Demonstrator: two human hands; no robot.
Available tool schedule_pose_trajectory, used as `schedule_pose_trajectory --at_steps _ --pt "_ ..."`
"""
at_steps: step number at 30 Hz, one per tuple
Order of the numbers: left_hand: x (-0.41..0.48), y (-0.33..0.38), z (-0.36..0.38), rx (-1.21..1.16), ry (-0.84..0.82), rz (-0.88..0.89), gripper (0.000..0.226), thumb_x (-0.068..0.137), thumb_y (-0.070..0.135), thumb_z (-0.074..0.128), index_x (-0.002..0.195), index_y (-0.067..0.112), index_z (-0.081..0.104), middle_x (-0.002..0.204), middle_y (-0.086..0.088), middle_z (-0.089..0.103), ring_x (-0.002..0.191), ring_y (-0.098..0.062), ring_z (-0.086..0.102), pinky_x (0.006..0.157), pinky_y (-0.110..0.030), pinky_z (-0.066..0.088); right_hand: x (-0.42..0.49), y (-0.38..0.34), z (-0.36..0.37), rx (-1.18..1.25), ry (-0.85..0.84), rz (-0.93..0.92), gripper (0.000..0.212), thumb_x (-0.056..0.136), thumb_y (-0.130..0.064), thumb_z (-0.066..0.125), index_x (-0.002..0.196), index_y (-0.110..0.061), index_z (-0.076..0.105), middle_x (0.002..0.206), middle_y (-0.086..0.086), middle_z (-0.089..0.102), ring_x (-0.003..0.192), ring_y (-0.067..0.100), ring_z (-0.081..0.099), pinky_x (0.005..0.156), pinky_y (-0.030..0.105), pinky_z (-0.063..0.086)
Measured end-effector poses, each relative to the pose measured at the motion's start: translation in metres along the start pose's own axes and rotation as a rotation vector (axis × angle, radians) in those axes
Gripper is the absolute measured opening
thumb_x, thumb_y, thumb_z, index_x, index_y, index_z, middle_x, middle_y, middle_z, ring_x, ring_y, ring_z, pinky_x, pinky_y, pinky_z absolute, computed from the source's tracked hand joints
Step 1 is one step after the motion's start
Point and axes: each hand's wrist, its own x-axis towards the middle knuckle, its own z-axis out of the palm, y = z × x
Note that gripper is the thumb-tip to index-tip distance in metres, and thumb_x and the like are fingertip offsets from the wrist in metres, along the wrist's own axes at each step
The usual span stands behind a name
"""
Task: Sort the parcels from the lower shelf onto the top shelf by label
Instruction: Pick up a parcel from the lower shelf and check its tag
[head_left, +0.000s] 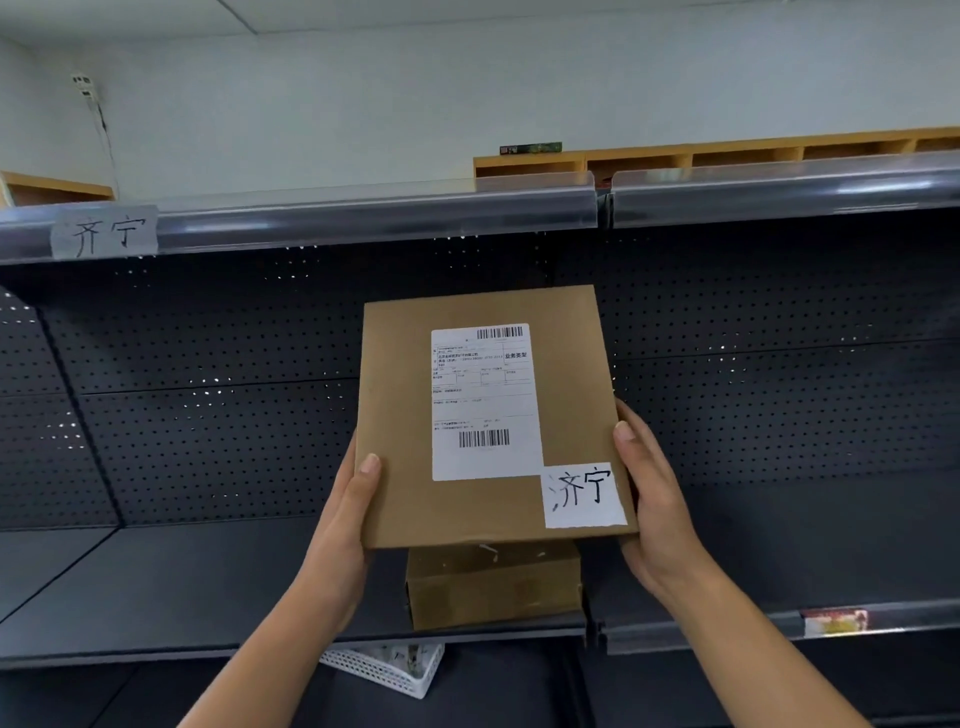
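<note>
Cardboard parcel (467, 415) raised before dark shelving.
Left hand (348, 514) and right hand (654, 488) clasp its opposite edges; its handwritten tag (584, 494) matches the shelf label (106, 232).

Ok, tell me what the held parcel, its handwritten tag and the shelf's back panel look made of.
Held parcel: matte brown cardboard, going by its flat faces and crisp edges.
Handwritten tag: plain white paper with black ink strokes.
Back panel: probably dark painted metal, since it is perforated with regular holes.
</note>
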Motion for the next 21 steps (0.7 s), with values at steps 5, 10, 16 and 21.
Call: schedule_pose_trajectory --at_steps 5,10,16,21 --pt "-0.002 0.001 -0.001 -0.021 0.025 0.011 0.060 0.092 0.058 0.061 0.148 0.036 0.058 0.131 0.013 0.077 0.116 -0.004 0.072 0.112 -0.040 0.047 -0.006 0.001 0.004 -0.009 0.013 0.020 0.053 0.102 -0.039 0.057 0.153 -0.027 0.056 0.139 0.005 0.075 0.127 0.026 0.072 0.102 0.043 0.059" --pt "-0.013 0.000 -0.002 -0.014 0.037 -0.003 0.065 0.093 0.061 0.063 0.153 0.037 0.054 0.139 0.010 0.073 0.123 -0.008 0.069 0.119 -0.046 0.044 -0.018 0.001 0.003 -0.020 0.012 0.028 0.053 0.105 -0.035 0.055 0.156 -0.024 0.052 0.144 0.007 0.072 0.132 0.027 0.069 0.109 0.047 0.055" --pt "-0.037 -0.003 -0.014 0.046 -0.017 -0.005 0.064 0.090 0.068 0.059 0.151 0.048 0.054 0.148 0.013 0.067 0.140 -0.015 0.060 0.123 -0.055 0.037 -0.045 0.002 0.000 -0.035 0.057 -0.004 0.049 0.103 -0.032 0.057 0.151 -0.022 0.057 0.140 0.005 0.074 0.129 0.026 0.071 0.109 0.047 0.054" --pt "-0.056 0.002 -0.012 0.027 -0.002 0.002 0.053 0.101 0.057 0.055 0.152 0.043 0.054 0.148 0.010 0.068 0.138 -0.015 0.062 0.123 -0.055 0.037 -0.061 -0.004 0.001 -0.030 0.063 -0.022 0.047 0.102 -0.034 0.062 0.148 -0.025 0.058 0.138 0.003 0.075 0.127 0.024 0.072 0.105 0.043 0.058"
